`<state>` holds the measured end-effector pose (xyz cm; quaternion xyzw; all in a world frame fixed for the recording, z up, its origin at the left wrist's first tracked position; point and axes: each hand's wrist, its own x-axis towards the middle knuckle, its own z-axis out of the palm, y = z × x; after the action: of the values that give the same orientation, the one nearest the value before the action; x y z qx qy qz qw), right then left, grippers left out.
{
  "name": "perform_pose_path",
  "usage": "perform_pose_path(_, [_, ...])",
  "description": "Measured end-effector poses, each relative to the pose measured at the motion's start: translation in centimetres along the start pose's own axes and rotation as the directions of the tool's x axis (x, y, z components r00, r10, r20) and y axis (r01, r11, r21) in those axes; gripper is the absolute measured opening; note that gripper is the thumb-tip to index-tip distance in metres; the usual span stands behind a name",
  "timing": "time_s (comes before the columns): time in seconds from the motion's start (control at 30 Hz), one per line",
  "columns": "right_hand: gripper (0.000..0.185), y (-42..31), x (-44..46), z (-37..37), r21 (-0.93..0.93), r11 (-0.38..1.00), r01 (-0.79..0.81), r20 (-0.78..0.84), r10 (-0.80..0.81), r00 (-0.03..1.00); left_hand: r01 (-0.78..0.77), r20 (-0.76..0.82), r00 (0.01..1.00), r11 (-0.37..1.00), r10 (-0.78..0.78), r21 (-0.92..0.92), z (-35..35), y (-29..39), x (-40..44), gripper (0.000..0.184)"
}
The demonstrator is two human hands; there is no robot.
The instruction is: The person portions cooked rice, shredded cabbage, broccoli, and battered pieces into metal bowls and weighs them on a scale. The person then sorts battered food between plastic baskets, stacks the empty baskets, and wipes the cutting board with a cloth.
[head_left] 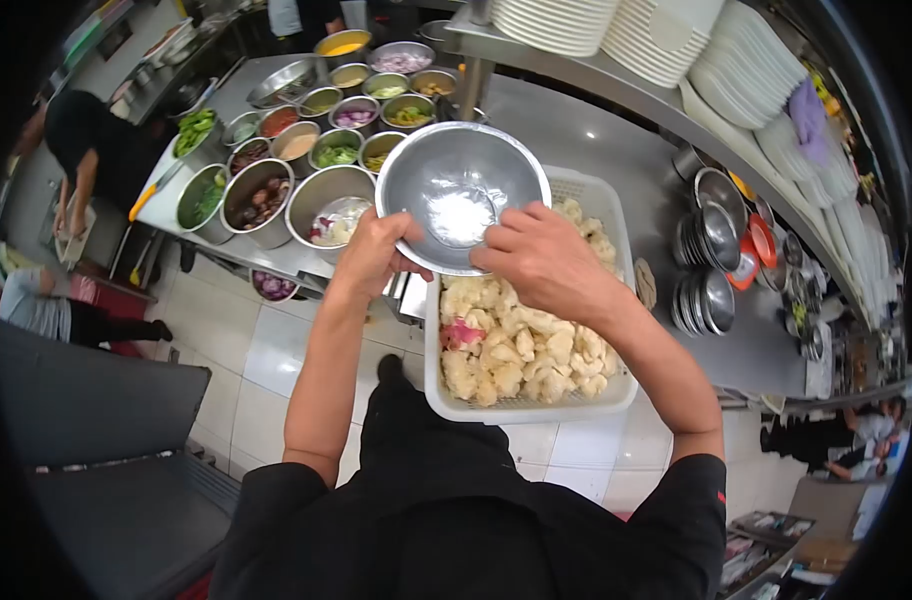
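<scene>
A wide, shiny metal bowl [463,160] is held above the counter, tilted so that its inside faces me. My left hand [379,247] grips its left rim, with the thumb over the edge. At the bowl's lower right rim, my right hand [541,255] is closed with its fingers curled over the edge; the fingertips are partly hidden. Inside the bowl I see only bright reflections. Below and behind it stands a white plastic basket [466,411] full of cauliflower florets [536,352], with a pinkish-red piece [463,334] among them.
Several metal pots of cut vegetables and sauces crowd the left counter, including a pot of onion pieces [338,215]. An orange-handled knife [154,192] lies at its edge. Stacked metal bowls [711,240] stand right, below a shelf of white plates [666,45]. Other people work at both sides.
</scene>
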<state>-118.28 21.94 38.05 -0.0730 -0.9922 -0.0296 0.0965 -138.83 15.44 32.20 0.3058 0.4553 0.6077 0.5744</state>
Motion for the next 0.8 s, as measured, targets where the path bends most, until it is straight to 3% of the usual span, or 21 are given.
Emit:
perform_pose_path(0.03, [0.020,0.9,0.1,-0.1,0.003,1.000,0.027,-0.012,-0.027,1.000,-0.016,-0.024,1.000,1.000,0.016,0.005,-0.9,-0.3,-0.2,0.034])
perform_pose_path(0.1, [0.043,3.1,-0.1,-0.2,0.143,0.990,-0.007,-0.429,0.068,0.901,-0.016,-0.200,0.980,0.994,-0.005,-0.105,-3.3,-1.2,-1.1,0.028])
perform_pose_path(0.13, [0.043,4.1,-0.3,1.0,0.145,0.989,0.023,-0.435,0.043,0.900,-0.029,-0.264,0.964,0.988,-0.012,-0.150,-5.4,-1.9,-1.6,0.020])
perform_pose_path(0.17, [0.052,5.1,-0.8,3.6,0.258,0.939,-0.228,-0.386,0.316,0.867,-0.053,-0.288,0.958,0.987,0.008,-0.150,-6.5,-2.0,-2.2,0.020])
perform_pose_path(0.2, [0.062,6.1,-1.2,6.2,0.355,0.818,-0.453,-0.306,0.559,0.771,-0.046,-0.339,0.941,0.993,0.008,-0.104,-7.5,-2.0,-3.1,0.016])
perform_pose_path(0.27, [0.067,7.2,-0.3,11.2,0.343,0.844,-0.412,-0.076,0.462,0.884,-0.017,-0.402,0.915,1.000,0.007,-0.023,-11.2,-3.3,-4.7,0.012])
perform_pose_path(0.33, [0.075,6.3,1.3,14.2,0.273,0.852,-0.446,0.154,0.419,0.895,0.015,-0.430,0.903,0.997,0.019,0.076,-13.6,-4.9,-5.6,0.014])
perform_pose_path(0.37, [0.080,5.7,2.0,15.5,0.195,0.833,-0.517,0.222,0.476,0.851,-0.038,-0.483,0.875,0.999,0.037,0.006,-12.4,-4.2,-6.4,0.018])
perform_pose_path(0.43, [0.066,4.8,3.0,15.6,0.130,0.855,-0.502,0.182,0.477,0.860,0.088,-0.484,0.870,0.995,-0.096,-0.039,-12.3,-3.4,-7.6,0.030])
perform_pose_path(0.53, [0.052,4.8,2.9,15.6,0.204,0.850,-0.485,0.174,0.456,0.873,0.071,-0.461,0.881,0.994,-0.102,-0.084,-12.7,-4.6,-8.3,0.040])
perform_pose_path(0.57, [0.052,4.7,3.3,15.2,0.196,0.865,-0.461,0.170,0.433,0.885,0.085,-0.459,0.881,0.992,-0.117,-0.089,-13.0,-5.0,-8.3,0.041])
perform_pose_path(0.67, [0.049,2.5,4.1,14.9,0.140,0.775,-0.617,0.132,0.603,0.787,0.091,-0.458,0.880,0.991,-0.126,-0.099,-12.9,-5.3,-8.7,0.049])
perform_pose_path(0.8, [0.051,2.3,3.2,14.9,0.142,0.773,-0.619,0.110,0.609,0.785,0.105,-0.434,0.891,0.990,-0.134,-0.090,-12.9,-6.1,-8.6,0.051])
